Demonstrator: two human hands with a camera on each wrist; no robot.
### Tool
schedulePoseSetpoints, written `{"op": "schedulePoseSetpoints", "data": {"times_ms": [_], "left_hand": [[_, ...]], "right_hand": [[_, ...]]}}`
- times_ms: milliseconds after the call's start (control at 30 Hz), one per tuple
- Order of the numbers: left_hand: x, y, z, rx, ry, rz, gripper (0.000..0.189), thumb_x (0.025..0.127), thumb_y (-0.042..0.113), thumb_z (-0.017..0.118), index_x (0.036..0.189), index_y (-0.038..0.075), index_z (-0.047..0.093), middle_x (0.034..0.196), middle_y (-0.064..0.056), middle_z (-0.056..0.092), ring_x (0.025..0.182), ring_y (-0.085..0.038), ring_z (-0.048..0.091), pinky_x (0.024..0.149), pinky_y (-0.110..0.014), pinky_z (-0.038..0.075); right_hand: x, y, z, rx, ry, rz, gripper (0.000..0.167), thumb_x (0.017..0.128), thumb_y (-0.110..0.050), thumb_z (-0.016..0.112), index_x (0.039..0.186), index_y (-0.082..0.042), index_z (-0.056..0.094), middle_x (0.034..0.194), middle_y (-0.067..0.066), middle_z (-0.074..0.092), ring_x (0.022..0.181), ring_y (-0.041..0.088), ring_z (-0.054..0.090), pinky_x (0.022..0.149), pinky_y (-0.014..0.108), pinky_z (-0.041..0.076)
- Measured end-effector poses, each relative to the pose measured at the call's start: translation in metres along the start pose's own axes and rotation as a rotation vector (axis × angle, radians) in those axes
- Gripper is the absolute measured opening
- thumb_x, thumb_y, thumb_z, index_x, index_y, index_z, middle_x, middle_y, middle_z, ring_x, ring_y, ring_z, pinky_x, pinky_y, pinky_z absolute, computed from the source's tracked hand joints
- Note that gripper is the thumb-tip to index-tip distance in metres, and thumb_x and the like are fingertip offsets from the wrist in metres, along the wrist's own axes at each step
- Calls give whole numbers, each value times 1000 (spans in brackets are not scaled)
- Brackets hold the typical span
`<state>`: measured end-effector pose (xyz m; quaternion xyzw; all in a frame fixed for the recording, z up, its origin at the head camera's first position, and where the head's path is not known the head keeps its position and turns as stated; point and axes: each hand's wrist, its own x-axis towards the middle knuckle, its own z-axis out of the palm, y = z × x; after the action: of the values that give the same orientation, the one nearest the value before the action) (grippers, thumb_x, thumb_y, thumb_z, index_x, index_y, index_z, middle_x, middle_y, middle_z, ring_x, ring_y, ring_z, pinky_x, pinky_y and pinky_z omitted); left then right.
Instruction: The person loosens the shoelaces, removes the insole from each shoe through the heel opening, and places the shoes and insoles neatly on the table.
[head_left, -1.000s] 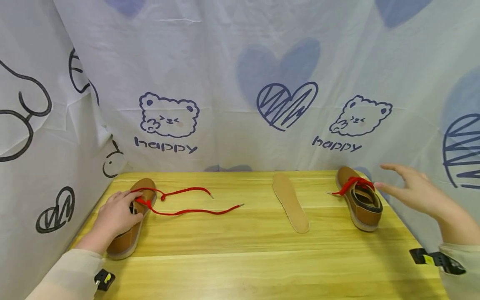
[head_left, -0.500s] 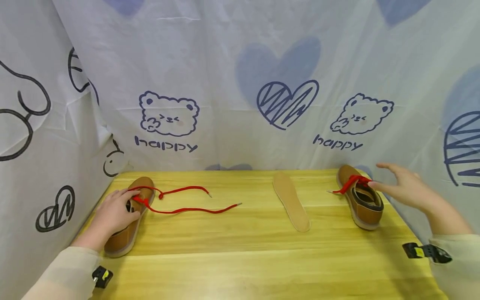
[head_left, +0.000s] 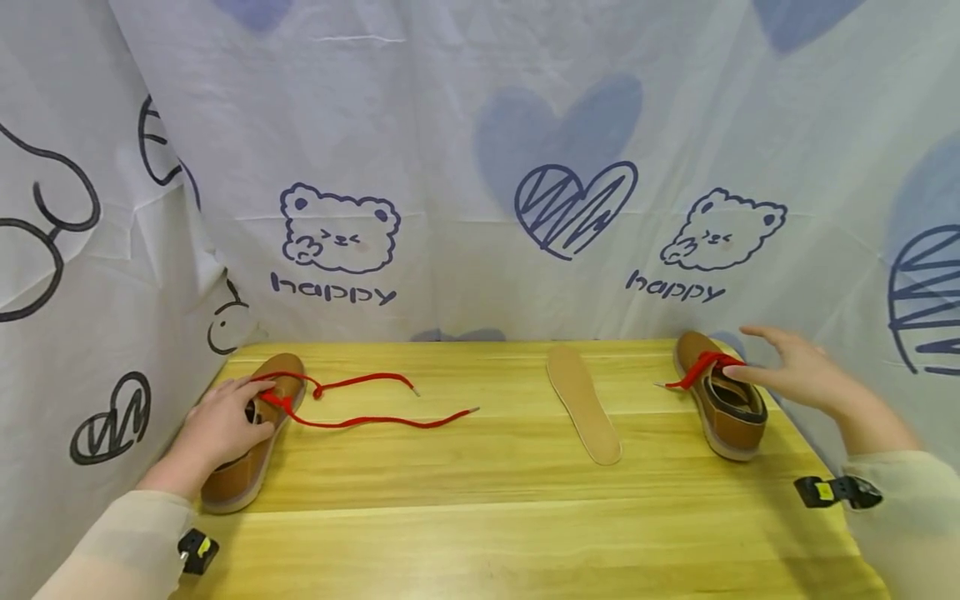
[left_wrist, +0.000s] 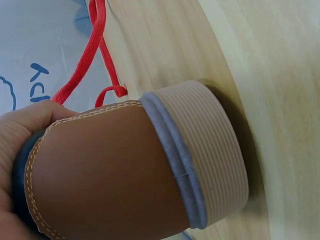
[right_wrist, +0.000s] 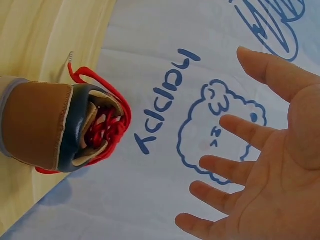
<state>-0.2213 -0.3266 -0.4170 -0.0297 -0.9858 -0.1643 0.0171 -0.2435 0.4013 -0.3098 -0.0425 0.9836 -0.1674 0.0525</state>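
At the left of the table, my left hand grips a brown shoe over its opening, thumb on the near side. Two long red laces trail from it to the right. In the left wrist view, the shoe's brown heel fills the middle, with the hand at its dark collar. On the right stands a second brown shoe, its red laces bunched over the tongue. My right hand hovers just beside and above that shoe, fingers spread; the right wrist view shows a gap between them.
A tan insole lies flat on the wooden table, between the two shoes and closer to the right one. A white printed curtain hangs along the back and sides, close to both shoes.
My left hand has slid left a little, and the shoe and its trailing laces moved with it. My right hand has shifted left over the right shoe. The right shoe and the insole stayed put.
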Motion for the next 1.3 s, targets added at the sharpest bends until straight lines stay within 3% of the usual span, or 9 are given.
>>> {"op": "schedulePoseSetpoints", "data": {"times_ms": [700, 967, 1300], "left_hand": [[5, -11, -4, -16, -30, 65, 73, 83, 24, 78, 144, 0, 46, 150, -38, 29, 134, -64, 18, 95, -84, 19], [3, 14, -9, 26, 15, 119, 67, 83, 24, 77, 141, 1, 52, 150, -35, 32, 136, -61, 19, 99, -81, 16], [-3, 68, -6, -20, 54, 245, 61, 90, 26, 72, 143, 3, 52, 151, -29, 40, 141, -51, 25, 105, -76, 19]], "right_hand": [[15, 14, 6, -1, 2, -17, 92, 94, -51, 65, 151, 9, 26, 147, 45, 23, 132, 65, 20, 102, 80, 13], [16, 18, 12, 10, 1, 5, 94, 92, -52, 67, 151, 8, 26, 147, 46, 22, 132, 65, 19, 102, 79, 14], [22, 19, 19, 13, -7, 32, 100, 89, -55, 69, 152, 8, 23, 145, 48, 19, 130, 67, 16, 99, 81, 15]]}}
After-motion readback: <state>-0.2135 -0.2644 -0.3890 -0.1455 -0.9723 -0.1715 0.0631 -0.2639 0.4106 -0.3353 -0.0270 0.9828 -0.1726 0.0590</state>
